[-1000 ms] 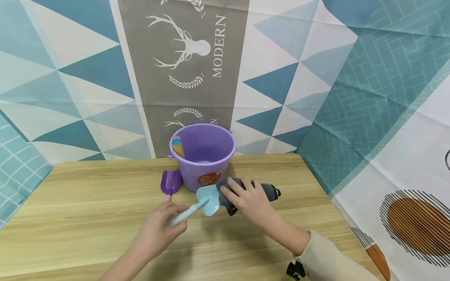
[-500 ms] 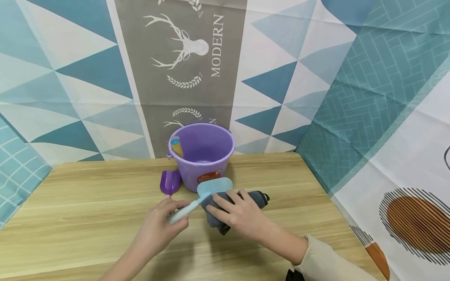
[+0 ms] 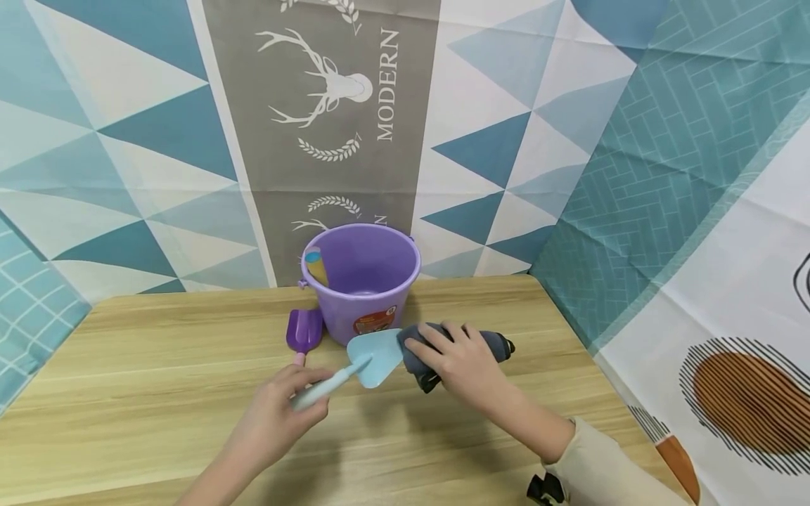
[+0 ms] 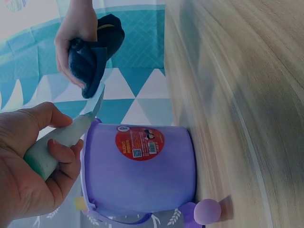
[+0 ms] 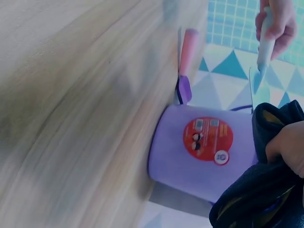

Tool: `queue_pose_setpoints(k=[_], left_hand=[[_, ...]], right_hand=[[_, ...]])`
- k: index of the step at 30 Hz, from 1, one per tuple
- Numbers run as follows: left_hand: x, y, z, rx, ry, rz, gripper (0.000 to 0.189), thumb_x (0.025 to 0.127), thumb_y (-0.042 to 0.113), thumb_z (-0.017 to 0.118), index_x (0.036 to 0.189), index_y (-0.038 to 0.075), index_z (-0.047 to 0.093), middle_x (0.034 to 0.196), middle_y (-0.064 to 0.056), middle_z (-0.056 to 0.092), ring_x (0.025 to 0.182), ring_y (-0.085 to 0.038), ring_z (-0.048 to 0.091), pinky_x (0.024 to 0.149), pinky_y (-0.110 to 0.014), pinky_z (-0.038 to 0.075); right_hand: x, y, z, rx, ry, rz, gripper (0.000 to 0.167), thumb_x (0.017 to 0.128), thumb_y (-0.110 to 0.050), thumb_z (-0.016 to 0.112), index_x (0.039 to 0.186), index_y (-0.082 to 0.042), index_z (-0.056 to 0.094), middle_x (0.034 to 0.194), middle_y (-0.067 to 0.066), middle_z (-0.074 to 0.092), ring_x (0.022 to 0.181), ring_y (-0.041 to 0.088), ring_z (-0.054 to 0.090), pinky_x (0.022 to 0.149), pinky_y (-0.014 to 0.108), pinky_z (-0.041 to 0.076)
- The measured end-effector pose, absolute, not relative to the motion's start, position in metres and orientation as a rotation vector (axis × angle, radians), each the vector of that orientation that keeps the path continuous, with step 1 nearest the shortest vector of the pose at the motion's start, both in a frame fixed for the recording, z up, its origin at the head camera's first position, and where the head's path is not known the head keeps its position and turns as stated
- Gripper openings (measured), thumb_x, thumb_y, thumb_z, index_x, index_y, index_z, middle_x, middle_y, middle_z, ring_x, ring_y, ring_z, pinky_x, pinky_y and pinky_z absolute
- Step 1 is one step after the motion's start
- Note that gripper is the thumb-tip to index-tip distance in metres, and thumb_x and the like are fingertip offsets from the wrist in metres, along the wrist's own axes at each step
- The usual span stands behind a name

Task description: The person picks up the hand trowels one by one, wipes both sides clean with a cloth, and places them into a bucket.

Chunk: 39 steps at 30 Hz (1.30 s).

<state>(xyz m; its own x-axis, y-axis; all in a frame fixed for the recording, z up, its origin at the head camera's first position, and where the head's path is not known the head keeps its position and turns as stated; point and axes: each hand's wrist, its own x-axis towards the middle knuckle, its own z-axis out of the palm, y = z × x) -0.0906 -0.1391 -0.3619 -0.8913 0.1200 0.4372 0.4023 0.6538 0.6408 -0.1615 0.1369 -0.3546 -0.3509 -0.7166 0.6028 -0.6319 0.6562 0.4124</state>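
My left hand (image 3: 278, 414) grips the whitish handle of a light blue toy shovel (image 3: 375, 357), whose blade is held above the table in front of the bucket. In my right hand (image 3: 462, 365) is a bunched dark grey-blue cloth (image 3: 418, 360) with black ends. The cloth meets the right edge of the shovel blade. In the right wrist view the cloth (image 5: 259, 194) shows dark folds with some yellow inside, and the thumb presses on it. Seen from the left wrist, fingers and thumb wrap the shovel handle (image 4: 61, 142).
A purple bucket (image 3: 361, 309) with a red label stands behind the hands, near the patterned backdrop (image 3: 329, 169). Inside it leans a yellow thing with a blue band (image 3: 315, 266). A purple toy scoop (image 3: 304, 330) with a pink handle lies left of the bucket on the wooden table (image 3: 158, 379).
The cloth first went left and down along the blade, which tilted, then came back right to the blade's edge. The left hand kept its grip on the shovel.
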Motion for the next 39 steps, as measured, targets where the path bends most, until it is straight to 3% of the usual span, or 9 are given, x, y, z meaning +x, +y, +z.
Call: queue_pose_setpoints(k=[5, 12, 19, 24, 30, 35, 39], left_hand=[[-0.090, -0.142, -0.363, -0.396, -2.583, -1.143, 0.030, 0.072, 0.003, 0.073, 0.095, 0.022, 0.071, 0.079, 0.010, 0.060, 0.066, 0.001, 0.046, 0.058, -0.019, 0.042], [-0.093, -0.148, -0.364, -0.286, -2.620, -1.369, 0.025, 0.079, 0.008, 0.072, 0.102, 0.019, 0.070, 0.087, 0.003, 0.066, 0.070, -0.005, 0.051, 0.056, -0.021, 0.045], [-0.098, -0.143, -0.373, -0.384, -2.496, -1.538, 0.025, 0.083, 0.013, 0.070, 0.108, 0.012, 0.068, 0.085, -0.001, 0.067, 0.070, -0.002, 0.055, 0.055, -0.022, 0.048], [-0.099, -0.135, -0.378, -0.518, -2.410, -1.600, 0.023, 0.086, 0.011, 0.066, 0.109, 0.011, 0.067, 0.087, -0.001, 0.068, 0.074, 0.000, 0.057, 0.058, -0.021, 0.049], [-0.099, -0.128, -0.377, -0.608, -2.319, -1.619, 0.022, 0.086, 0.007, 0.066, 0.107, 0.007, 0.067, 0.086, -0.001, 0.068, 0.071, 0.001, 0.055, 0.054, -0.022, 0.049], [-0.098, -0.121, -0.374, -0.587, -2.268, -1.641, 0.021, 0.084, 0.004, 0.066, 0.105, 0.005, 0.068, 0.080, 0.006, 0.063, 0.069, 0.002, 0.054, 0.056, -0.020, 0.050], [-0.098, -0.118, -0.371, -0.551, -2.265, -1.713, 0.020, 0.086, 0.006, 0.065, 0.106, 0.003, 0.067, 0.080, 0.002, 0.061, 0.070, -0.001, 0.054, 0.058, -0.020, 0.051]], right_hand=[[-0.163, 0.147, -0.358, 1.016, -2.176, 0.040, 0.061, 0.060, -0.007, 0.081, 0.116, -0.023, 0.063, 0.116, 0.003, 0.064, 0.092, 0.025, 0.059, 0.072, 0.041, 0.051], [-0.162, 0.152, -0.355, 0.894, -2.278, 0.411, 0.078, 0.055, 0.013, 0.072, 0.122, -0.024, 0.060, 0.123, 0.003, 0.061, 0.096, 0.024, 0.056, 0.078, 0.041, 0.052], [-0.164, 0.146, -0.353, 0.828, -2.260, 0.723, 0.068, 0.066, 0.016, 0.066, 0.124, -0.019, 0.059, 0.124, 0.006, 0.060, 0.102, 0.024, 0.056, 0.082, 0.042, 0.051], [-0.165, 0.139, -0.352, 0.840, -2.169, 0.863, 0.061, 0.070, 0.008, 0.071, 0.125, -0.015, 0.058, 0.124, 0.006, 0.061, 0.110, 0.025, 0.056, 0.088, 0.044, 0.049], [-0.164, 0.129, -0.350, 0.821, -2.077, 0.973, 0.059, 0.070, 0.003, 0.076, 0.125, -0.011, 0.058, 0.123, 0.008, 0.061, 0.112, 0.025, 0.056, 0.092, 0.044, 0.047], [-0.162, 0.119, -0.350, 0.861, -1.966, 1.011, 0.056, 0.070, 0.008, 0.072, 0.122, -0.008, 0.059, 0.120, 0.011, 0.061, 0.109, 0.026, 0.057, 0.093, 0.036, 0.047], [-0.158, 0.112, -0.352, 0.926, -1.909, 0.997, 0.058, 0.067, 0.008, 0.071, 0.121, -0.010, 0.059, 0.119, 0.012, 0.061, 0.107, 0.027, 0.057, 0.091, 0.032, 0.047]])
